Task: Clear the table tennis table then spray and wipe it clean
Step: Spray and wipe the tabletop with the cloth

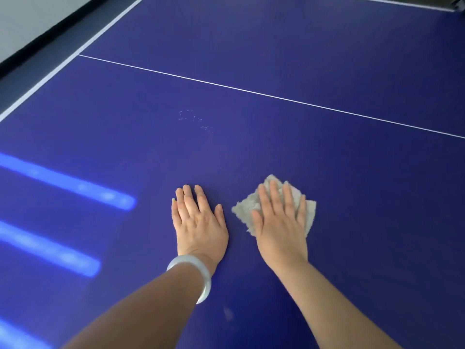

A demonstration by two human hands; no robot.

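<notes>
Your right hand (279, 222) is pressing a grey cloth (245, 210) flat onto the blue table (352, 172), fingers straight. Your left hand (198, 222) is lying open just beside it, with spray droplets (195, 119) sitting beyond its fingertips.

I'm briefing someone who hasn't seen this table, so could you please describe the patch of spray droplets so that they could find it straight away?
On the blue table tennis table, look on the near side of the thin white centre line. The spray droplets lie beyond the left hand, a faint cluster of tiny pale specks, unlike the bright light streaks at left.
</notes>
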